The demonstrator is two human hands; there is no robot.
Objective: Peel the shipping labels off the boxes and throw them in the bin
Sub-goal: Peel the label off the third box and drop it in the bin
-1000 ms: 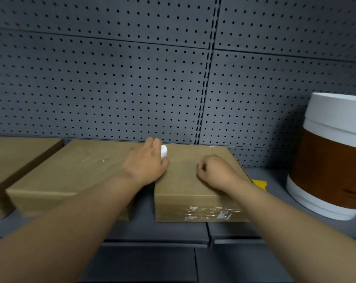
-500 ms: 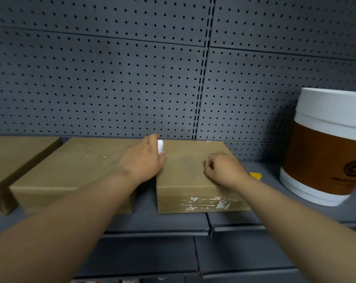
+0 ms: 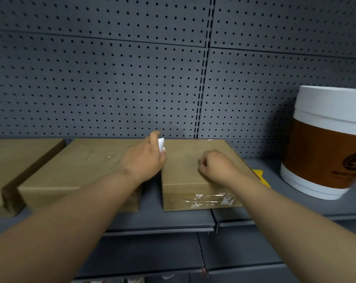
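Three flat brown cardboard boxes lie side by side on a grey shelf. My left hand point(image 3: 146, 158) rests at the left edge of the right box point(image 3: 185, 170) and holds a small white piece of label point(image 3: 161, 143) between its fingers. My right hand point(image 3: 215, 166) is a closed fist pressed on top of that same box. Torn label scraps and clear tape point(image 3: 209, 200) remain on the box's front face. The middle box point(image 3: 81, 166) shows small white residue on top. The left box point(image 3: 15, 154) is partly cut off. The white and brown round bin point(image 3: 326, 148) stands at the right.
A grey pegboard wall point(image 3: 111, 78) closes the back of the shelf. A yellow tag point(image 3: 258, 173) peeks out behind my right wrist. The shelf's front edge point(image 3: 162, 227) runs below the boxes, with another shelf level beneath.
My left hand has lifted slightly with the white label piece, which now stands more upright. My right fist stays on the box. The view has shifted a little.
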